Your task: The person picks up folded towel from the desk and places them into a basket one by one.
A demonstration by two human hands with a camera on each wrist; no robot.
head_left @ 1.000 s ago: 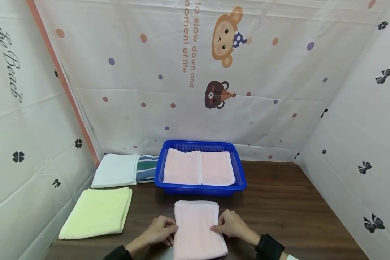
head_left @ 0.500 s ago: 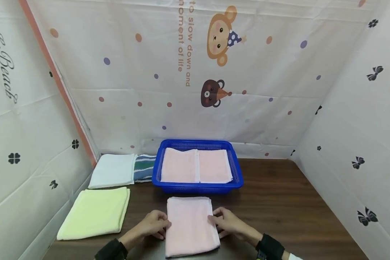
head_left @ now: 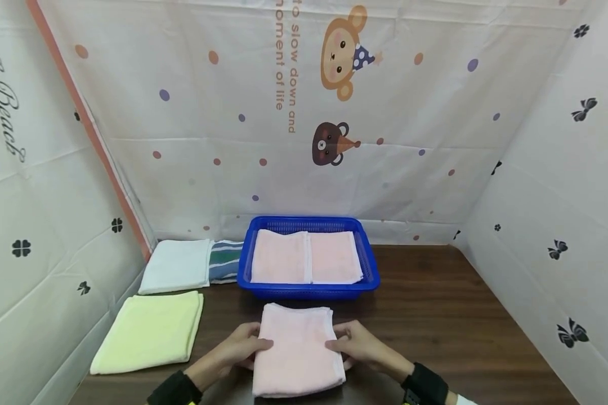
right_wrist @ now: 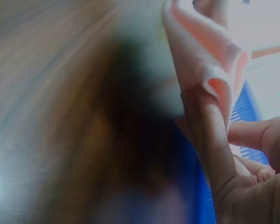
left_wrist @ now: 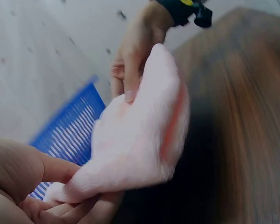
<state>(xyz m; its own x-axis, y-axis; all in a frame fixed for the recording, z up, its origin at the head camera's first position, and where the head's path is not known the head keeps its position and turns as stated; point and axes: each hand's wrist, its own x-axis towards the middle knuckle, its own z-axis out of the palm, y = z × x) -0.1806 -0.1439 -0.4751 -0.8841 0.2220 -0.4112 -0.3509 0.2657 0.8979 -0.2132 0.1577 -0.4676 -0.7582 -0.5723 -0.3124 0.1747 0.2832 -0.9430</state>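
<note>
A folded pink towel (head_left: 299, 351) is held between both hands in front of the blue basket (head_left: 309, 292). On its left edge my left hand (head_left: 240, 344) pinches it, thumb on top and fingers underneath. My right hand (head_left: 357, 343) grips the opposite edge the same way. In the left wrist view the towel (left_wrist: 135, 135) bends in thick layers and looks raised off the table. The right wrist view shows fingers (right_wrist: 210, 135) under the towel's folded edge. Inside the basket two folded pink towels (head_left: 281, 259) lie side by side.
A folded yellow towel (head_left: 147, 332) lies at the left on the dark wooden table (head_left: 436, 320). Behind it are a folded white towel (head_left: 174, 267) and a striped blue-green towel (head_left: 225, 261), close against the basket. Printed white curtains (head_left: 208, 185) enclose the back and sides.
Both hands have taken hold of the pink towel's side edges, the left thumb now lying over it. The towel has shifted slightly away from the front edge and lifted; the head view has shifted slightly.
</note>
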